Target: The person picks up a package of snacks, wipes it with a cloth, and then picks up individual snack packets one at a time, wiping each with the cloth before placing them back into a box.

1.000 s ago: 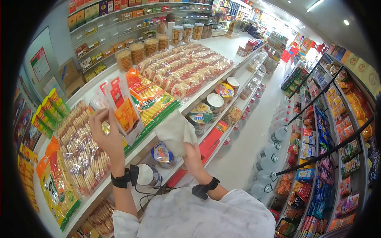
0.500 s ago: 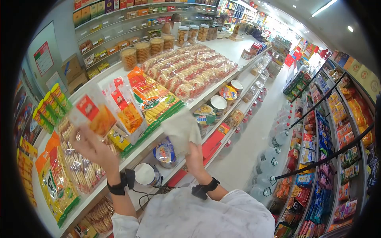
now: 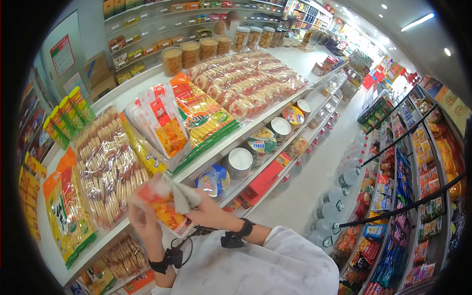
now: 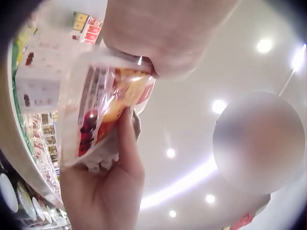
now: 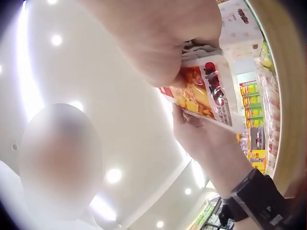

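Observation:
In front of the shelf edge, my left hand [image 3: 146,223] grips a flat snack packet [image 5: 201,91] by its side, fingers bent and thumb on it. The packet is white with a red patch and an orange-yellow food picture. My right hand [image 3: 206,212] holds a pale grey cloth [image 3: 186,197] against the packet's upper part and also pinches the packet, its thumb lying across the front in the left wrist view. Part of the cloth is hidden behind the packet. Similar white and red packets [image 3: 167,125] lie on the counter beyond, beside a green-edged bag of yellow snack sticks [image 3: 204,120].
Bagged round biscuits [image 3: 105,167] and a yellow and green bag [image 3: 69,216] lie at the left of the counter [image 3: 282,55]. Round tubs [image 3: 240,163] and instant noodle bowls [image 3: 212,180] stand on the shelf below. Large water bottles [image 3: 328,202] line the aisle floor.
My left hand first lifted the packet leftward off the group, then drew it down towards my body. My right hand moved left and brought the cloth onto it.

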Action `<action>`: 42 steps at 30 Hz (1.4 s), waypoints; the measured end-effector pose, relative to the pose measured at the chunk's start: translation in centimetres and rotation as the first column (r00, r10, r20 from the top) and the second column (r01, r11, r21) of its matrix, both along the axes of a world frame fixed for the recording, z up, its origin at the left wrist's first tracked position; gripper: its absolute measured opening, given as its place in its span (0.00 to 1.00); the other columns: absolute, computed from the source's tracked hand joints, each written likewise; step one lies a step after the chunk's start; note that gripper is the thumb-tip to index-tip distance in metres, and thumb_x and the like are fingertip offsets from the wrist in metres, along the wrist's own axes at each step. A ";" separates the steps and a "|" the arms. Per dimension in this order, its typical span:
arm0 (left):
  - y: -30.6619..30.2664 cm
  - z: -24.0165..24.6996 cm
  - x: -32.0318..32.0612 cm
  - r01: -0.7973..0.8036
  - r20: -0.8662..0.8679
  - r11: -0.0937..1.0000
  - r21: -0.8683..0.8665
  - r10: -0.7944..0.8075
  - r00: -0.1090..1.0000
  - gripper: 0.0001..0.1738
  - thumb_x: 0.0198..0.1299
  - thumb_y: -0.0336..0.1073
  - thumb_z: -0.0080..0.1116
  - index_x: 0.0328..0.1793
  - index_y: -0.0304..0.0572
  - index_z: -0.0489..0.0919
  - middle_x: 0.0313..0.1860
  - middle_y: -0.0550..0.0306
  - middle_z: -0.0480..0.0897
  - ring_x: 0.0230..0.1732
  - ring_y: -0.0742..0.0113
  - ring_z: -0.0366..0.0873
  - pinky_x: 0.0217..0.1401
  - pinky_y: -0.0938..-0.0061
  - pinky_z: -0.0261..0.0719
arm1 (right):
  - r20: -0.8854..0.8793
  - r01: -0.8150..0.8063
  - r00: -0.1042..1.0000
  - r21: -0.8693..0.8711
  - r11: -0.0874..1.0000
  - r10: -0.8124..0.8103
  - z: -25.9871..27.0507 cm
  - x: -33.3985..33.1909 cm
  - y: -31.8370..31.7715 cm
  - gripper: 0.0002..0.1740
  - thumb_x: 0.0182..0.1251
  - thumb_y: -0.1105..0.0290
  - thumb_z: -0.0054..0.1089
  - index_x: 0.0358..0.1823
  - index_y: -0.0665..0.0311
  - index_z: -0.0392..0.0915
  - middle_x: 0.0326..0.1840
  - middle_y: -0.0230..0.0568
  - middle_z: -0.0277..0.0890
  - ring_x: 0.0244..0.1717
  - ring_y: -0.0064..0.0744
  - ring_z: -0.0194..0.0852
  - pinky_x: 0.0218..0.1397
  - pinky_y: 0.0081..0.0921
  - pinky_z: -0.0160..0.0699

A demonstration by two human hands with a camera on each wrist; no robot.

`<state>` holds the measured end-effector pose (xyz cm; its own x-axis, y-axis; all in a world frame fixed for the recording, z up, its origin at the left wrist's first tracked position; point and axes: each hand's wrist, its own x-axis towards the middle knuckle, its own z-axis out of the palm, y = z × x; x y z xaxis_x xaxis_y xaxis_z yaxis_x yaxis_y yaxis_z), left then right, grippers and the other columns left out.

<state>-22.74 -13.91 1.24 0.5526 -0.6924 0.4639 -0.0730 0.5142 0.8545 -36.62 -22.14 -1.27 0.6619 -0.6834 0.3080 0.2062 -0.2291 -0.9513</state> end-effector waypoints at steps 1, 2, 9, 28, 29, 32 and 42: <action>0.2 0.2 -0.4 0.038 0.016 0.999 -0.020 -0.037 0.999 0.21 0.75 0.30 0.49 0.70 0.32 0.66 0.59 0.48 0.80 0.53 0.71 0.80 0.57 0.75 0.77 | 0.023 -0.027 0.999 -0.047 0.999 0.028 -0.3 0.7 -0.1 0.27 0.64 0.77 0.61 0.65 0.72 0.70 0.48 0.48 0.80 0.47 0.32 0.78 0.53 0.28 0.77; 0.8 -1.0 -0.8 -0.057 -0.217 0.998 0.003 0.057 0.974 0.23 0.74 0.29 0.51 0.72 0.33 0.64 0.62 0.48 0.78 0.56 0.67 0.79 0.58 0.73 0.77 | 0.046 -0.053 0.997 -0.094 0.994 0.057 -0.6 1.4 -0.2 0.30 0.59 0.81 0.60 0.66 0.73 0.70 0.48 0.52 0.82 0.44 0.38 0.81 0.52 0.29 0.79; 2.0 0.0 1.6 -0.251 -0.471 0.968 -0.018 0.213 0.856 0.29 0.73 0.30 0.54 0.77 0.36 0.60 0.67 0.47 0.73 0.61 0.63 0.77 0.61 0.67 0.78 | -0.095 -0.188 0.977 0.051 0.981 0.193 1.1 2.3 1.1 0.32 0.58 0.77 0.58 0.68 0.73 0.68 0.49 0.57 0.81 0.44 0.39 0.82 0.50 0.32 0.79; 2.6 -1.0 -0.3 0.211 -0.350 0.966 0.151 -0.147 0.925 0.35 0.80 0.55 0.35 0.82 0.39 0.54 0.73 0.52 0.68 0.71 0.64 0.69 0.74 0.67 0.66 | -0.125 -0.125 0.989 -0.404 0.906 0.080 6.7 7.6 -1.2 0.27 0.68 0.69 0.55 0.69 0.59 0.73 0.76 0.48 0.62 0.77 0.57 0.54 0.79 0.51 0.50; 2.8 -0.7 -0.1 0.266 -0.451 0.957 0.119 -0.187 0.873 0.34 0.80 0.54 0.35 0.81 0.39 0.54 0.72 0.52 0.69 0.70 0.65 0.69 0.73 0.68 0.66 | -0.117 -0.082 0.993 -0.545 0.834 0.021 6.1 7.9 -0.9 0.27 0.68 0.69 0.55 0.69 0.59 0.72 0.76 0.48 0.62 0.77 0.57 0.53 0.79 0.51 0.49; 2.1 0.6 -0.1 -0.004 -0.676 0.997 -0.075 -0.048 0.736 0.27 0.80 0.49 0.37 0.75 0.38 0.64 0.66 0.54 0.75 0.65 0.68 0.74 0.69 0.67 0.72 | -0.135 -0.082 0.989 -0.826 0.557 -0.053 5.8 7.8 0.6 0.29 0.69 0.67 0.54 0.72 0.60 0.68 0.79 0.47 0.58 0.80 0.57 0.49 0.81 0.53 0.44; 2.3 -0.4 3.7 0.038 -0.713 0.983 -0.182 -0.158 0.683 0.31 0.79 0.56 0.35 0.74 0.39 0.67 0.67 0.51 0.77 0.65 0.60 0.76 0.71 0.63 0.72 | -0.229 -0.247 0.968 -0.767 0.592 0.106 3.3 5.5 3.1 0.31 0.66 0.67 0.58 0.70 0.68 0.68 0.79 0.51 0.57 0.81 0.59 0.46 0.81 0.52 0.46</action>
